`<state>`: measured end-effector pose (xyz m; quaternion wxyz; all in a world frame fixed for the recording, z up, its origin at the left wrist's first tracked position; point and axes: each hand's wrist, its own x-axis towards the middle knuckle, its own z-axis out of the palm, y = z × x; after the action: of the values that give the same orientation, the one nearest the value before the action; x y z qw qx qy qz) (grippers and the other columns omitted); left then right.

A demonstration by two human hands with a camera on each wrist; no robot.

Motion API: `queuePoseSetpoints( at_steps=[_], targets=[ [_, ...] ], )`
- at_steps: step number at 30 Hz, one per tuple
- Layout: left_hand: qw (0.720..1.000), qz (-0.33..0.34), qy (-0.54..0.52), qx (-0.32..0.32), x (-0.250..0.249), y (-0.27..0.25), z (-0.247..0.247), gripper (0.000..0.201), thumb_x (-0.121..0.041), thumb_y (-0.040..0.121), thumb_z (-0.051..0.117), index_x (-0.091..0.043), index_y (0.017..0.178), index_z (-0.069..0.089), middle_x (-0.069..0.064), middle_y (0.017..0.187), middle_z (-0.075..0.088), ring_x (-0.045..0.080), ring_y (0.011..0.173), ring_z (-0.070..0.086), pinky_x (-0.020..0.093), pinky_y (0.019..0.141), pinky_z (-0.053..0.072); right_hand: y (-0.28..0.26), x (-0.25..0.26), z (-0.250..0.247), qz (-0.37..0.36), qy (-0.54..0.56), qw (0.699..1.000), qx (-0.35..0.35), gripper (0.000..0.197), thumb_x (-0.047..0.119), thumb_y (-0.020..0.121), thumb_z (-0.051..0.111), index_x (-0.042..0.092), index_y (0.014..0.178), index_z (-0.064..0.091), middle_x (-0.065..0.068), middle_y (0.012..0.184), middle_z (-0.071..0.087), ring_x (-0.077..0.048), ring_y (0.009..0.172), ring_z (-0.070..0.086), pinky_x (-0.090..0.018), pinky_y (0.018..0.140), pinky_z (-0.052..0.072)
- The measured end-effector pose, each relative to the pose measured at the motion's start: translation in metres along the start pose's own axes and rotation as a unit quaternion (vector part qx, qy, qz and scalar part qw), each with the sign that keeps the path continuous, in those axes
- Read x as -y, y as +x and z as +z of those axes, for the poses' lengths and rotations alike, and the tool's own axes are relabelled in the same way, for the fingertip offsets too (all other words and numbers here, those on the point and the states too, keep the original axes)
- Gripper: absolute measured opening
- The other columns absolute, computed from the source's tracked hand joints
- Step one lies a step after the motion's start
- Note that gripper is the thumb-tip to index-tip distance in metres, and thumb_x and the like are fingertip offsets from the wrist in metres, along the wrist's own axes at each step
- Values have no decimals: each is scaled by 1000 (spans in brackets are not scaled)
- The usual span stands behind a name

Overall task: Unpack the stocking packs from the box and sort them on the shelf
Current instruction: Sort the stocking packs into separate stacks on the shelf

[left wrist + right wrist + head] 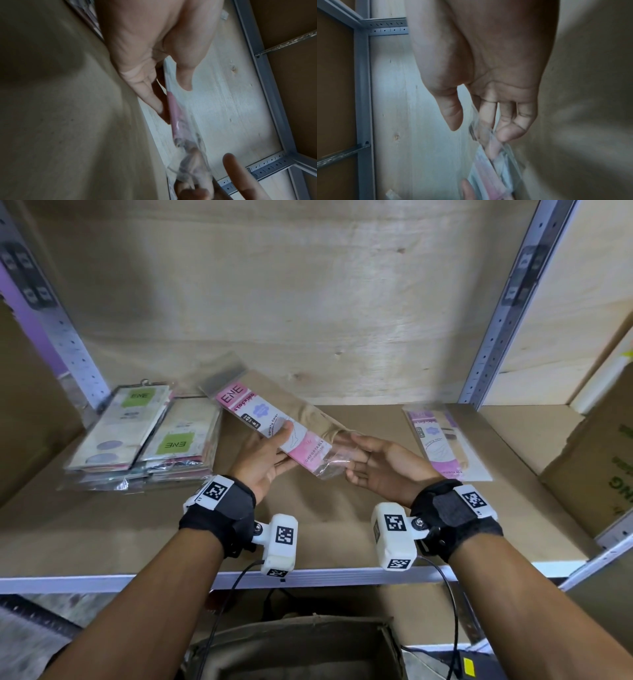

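Note:
A pink-labelled stocking pack is held slanted above the shelf board. My left hand grips its middle, thumb on the label and fingers underneath; the left wrist view shows the same pack edge-on, pinched by that hand. My right hand sits at the pack's clear plastic end. In the right wrist view its fingers lie against the plastic while the thumb stands apart from it. A purple-labelled pack lies flat on the shelf to the right.
Two side-by-side stacks of packs with green labels fill the shelf's left part. A cardboard box stands on the right beyond the metal upright. An open brown box sits below the shelf's front edge.

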<state>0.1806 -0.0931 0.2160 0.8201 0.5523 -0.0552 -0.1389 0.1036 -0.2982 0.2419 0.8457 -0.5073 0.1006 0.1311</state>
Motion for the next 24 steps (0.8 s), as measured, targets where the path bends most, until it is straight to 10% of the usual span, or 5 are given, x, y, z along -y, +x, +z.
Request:
queuePoseSetpoints(
  at_steps=[6,11,24],
  targets=[
    [999,0,6,49,8,-4,6,63,-2,82,78,-5,137,47,14,121,71,28,110,71,39,83,61,0,-9,7,-13,52,996,66,28,22,99,49,15,125,58,-9,109,68,-17,84,64,-26,77,48],
    [999,12,10,28,11,-4,6,66,8,78,77,-2,135,47,12,111,75,27,104,73,34,78,61,8,-11,2,-29,16,999,-20,18,14,99,54,11,116,60,-9,118,69,-24,101,65,-22,63,53],
    [999,21,-5,35,11,-3,11,55,12,79,73,-9,124,52,7,102,77,27,102,74,32,75,61,15,-13,-15,-29,-15,996,-89,9,3,90,65,12,92,68,-11,92,76,-23,80,71,-25,57,57]
  ],
)
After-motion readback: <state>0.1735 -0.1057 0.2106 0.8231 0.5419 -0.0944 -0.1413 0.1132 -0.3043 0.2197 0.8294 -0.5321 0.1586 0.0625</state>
